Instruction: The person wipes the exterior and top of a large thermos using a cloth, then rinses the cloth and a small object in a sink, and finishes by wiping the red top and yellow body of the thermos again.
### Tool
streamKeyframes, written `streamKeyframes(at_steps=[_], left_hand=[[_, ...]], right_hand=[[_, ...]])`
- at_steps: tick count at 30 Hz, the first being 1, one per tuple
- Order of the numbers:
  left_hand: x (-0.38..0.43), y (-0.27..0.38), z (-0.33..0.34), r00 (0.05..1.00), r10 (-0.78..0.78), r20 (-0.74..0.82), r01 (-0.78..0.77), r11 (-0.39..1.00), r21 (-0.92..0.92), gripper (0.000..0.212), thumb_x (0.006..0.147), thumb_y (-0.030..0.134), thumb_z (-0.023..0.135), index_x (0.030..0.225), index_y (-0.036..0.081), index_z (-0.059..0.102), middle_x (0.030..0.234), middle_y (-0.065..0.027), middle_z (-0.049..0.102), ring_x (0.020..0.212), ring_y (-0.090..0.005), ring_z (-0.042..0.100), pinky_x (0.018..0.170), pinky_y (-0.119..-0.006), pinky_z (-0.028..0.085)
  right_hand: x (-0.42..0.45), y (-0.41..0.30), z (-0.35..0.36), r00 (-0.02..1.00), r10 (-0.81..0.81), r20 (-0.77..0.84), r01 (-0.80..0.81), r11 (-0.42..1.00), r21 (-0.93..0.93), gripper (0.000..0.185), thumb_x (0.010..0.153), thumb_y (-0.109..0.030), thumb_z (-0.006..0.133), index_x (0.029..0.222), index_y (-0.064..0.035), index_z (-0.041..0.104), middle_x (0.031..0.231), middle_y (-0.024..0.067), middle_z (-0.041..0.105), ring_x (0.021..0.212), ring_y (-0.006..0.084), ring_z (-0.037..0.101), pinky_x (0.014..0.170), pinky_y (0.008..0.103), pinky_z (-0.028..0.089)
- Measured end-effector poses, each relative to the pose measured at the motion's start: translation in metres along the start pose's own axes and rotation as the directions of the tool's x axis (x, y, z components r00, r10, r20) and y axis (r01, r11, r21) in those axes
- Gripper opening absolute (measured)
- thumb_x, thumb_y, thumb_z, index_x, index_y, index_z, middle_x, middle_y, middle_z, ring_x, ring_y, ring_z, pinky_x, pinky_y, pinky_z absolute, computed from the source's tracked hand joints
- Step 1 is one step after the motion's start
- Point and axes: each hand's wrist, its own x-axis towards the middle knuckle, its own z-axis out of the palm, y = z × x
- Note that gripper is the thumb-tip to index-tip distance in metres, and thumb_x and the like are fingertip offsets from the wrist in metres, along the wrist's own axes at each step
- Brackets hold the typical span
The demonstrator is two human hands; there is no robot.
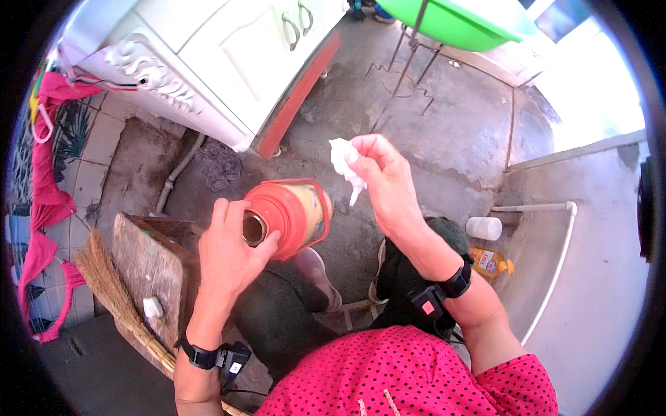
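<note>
My left hand [231, 247] grips the shoulder and neck of a red and cream thermos flask [291, 216], tilted on its side. Its round metal-rimmed mouth is uncovered and faces left, towards my palm. A red handle loops round the flask's body. In my right hand [382, 179], raised to the right of the flask and apart from it, a crumpled white wet tissue or cloth [344, 160] is pinched between thumb and fingers, one end hanging down.
A wooden stool or bench [151, 260] with a straw broom [112, 281] stands at left. White cabinets [244, 62] rise ahead, near a metal stand [403, 78] under a green basin [458, 26]. A yellow soap bottle [489, 261] and a white container [484, 228] are on the right, by a pipe [556, 260].
</note>
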Motion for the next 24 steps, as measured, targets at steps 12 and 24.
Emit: streamKeyframes(at_steps=[12,24], left_hand=[[-0.114,0.090,-0.084,0.804,0.396,-0.443,-0.442,0.897,-0.002,0.051,0.062,0.027,0.081,0.104,0.007,0.059,0.078,-0.0104,0.052,0.061,-0.0275,0.057,0.052,-0.035,0.047],[-0.201,0.107,-0.075,0.692,0.566,-0.449,-0.601,0.795,0.076,0.063,0.056,0.037,0.085,0.105,0.006,0.059,0.082,-0.0098,0.060,0.060,-0.0250,0.055,0.055,-0.034,0.046]], right_hand=[[-0.192,-0.038,0.023,0.689,-0.707,0.156,0.712,0.622,-0.326,0.014,0.081,-0.006,0.066,0.093,-0.0039,0.062,0.091,0.0120,0.060,0.083,0.0304,0.059,0.075,0.0373,0.048],[-0.218,-0.085,0.015,0.677,-0.546,0.493,0.700,0.684,-0.204,0.009,0.085,-0.009,0.063,0.092,-0.0037,0.061,0.090,0.0093,0.061,0.086,0.0270,0.060,0.081,0.0360,0.048]])
